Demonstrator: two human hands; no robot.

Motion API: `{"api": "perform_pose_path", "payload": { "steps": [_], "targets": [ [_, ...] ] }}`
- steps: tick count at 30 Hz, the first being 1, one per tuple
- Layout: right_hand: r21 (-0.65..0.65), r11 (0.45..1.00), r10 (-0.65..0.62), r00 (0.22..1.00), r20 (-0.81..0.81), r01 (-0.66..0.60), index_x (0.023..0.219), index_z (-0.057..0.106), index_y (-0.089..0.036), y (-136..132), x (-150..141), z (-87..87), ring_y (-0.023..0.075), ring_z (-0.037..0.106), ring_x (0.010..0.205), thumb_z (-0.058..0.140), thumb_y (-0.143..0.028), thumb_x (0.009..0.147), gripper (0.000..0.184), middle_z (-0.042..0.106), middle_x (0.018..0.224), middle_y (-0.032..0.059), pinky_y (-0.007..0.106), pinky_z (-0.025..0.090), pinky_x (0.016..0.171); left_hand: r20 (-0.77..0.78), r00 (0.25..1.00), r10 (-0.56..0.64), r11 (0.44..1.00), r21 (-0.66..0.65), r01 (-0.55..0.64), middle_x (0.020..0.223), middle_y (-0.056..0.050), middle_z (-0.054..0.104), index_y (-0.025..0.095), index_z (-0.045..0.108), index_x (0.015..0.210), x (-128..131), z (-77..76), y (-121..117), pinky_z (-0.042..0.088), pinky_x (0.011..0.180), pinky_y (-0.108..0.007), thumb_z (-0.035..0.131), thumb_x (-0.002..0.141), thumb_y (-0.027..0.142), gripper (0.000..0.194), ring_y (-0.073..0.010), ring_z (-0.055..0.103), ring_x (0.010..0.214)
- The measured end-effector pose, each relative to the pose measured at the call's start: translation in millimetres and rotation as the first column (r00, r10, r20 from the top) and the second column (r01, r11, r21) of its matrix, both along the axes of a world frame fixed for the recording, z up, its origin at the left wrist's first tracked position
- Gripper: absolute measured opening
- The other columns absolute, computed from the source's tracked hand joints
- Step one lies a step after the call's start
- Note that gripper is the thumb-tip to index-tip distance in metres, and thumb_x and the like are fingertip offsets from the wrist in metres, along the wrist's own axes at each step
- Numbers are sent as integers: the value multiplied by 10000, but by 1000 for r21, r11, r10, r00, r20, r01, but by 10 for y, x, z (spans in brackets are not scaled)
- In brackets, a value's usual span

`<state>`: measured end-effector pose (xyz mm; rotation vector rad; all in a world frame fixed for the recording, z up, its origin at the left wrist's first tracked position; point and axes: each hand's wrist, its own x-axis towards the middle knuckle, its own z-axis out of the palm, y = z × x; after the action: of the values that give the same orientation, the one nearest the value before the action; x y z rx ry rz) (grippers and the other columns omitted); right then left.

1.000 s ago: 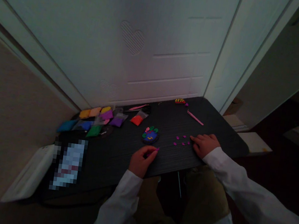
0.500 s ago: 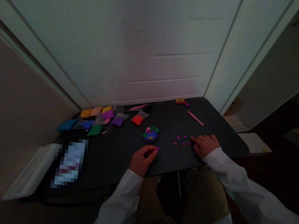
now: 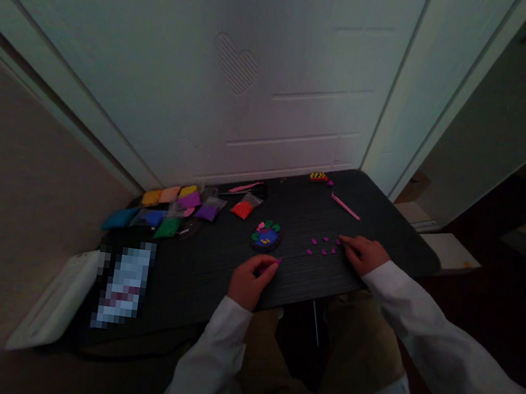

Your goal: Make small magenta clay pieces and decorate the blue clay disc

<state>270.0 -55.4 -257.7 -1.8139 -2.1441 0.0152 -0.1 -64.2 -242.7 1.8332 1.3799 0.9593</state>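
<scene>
Your left hand rests at the near edge of the dark surface, its fingers pinched on one magenta clay bit. Your right hand lies open and released, fingertips just beside about six more magenta bits. Between your hands and farther out sits one round clay disc; beyond it are roughly ten clay packets and one pair of pink tweezers.
</scene>
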Motion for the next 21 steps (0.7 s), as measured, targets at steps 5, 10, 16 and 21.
{"api": "perform_pose_path", "payload": {
  "steps": [5,10,16,21],
  "targets": [
    [-1,1000,-27,979,-200,28,972,505,-218,40,90,-36,108,484,644,320,-319,740,314,530,724,8,217,344,575,-11,1000,14,1000,-3,-14,738,0,585,186,569,771,4,8,-6,383,627,-226,457,654,347,228,-116,511,668],
    [8,1000,18,994,-105,-18,933,529,-221,29,64,-29,114,490,693,336,-276,732,284,539,741,11,223,341,606,-35,999,15,1000,-20,-16,748,7,590,192,569,774,10,26,-9,385,631,-214,462,654,343,221,-112,517,673],
    [-2,1000,1,994,-108,-1,919,533,-215,23,28,10,120,483,703,357,-268,726,267,530,755,19,231,337,619,-52,998,46,997,-65,-49,797,9,588,212,565,784,-21,-3,11,393,663,-227,478,644,346,211,-130,521,733],
    [-12,999,-33,962,-270,31,897,529,-213,32,89,24,88,461,611,375,-304,726,248,490,688,-1,193,350,569,-189,970,155,971,-151,-185,786,60,580,287,556,765,-317,80,60,398,656,-248,505,613,383,187,-134,527,730]
  ]
}}
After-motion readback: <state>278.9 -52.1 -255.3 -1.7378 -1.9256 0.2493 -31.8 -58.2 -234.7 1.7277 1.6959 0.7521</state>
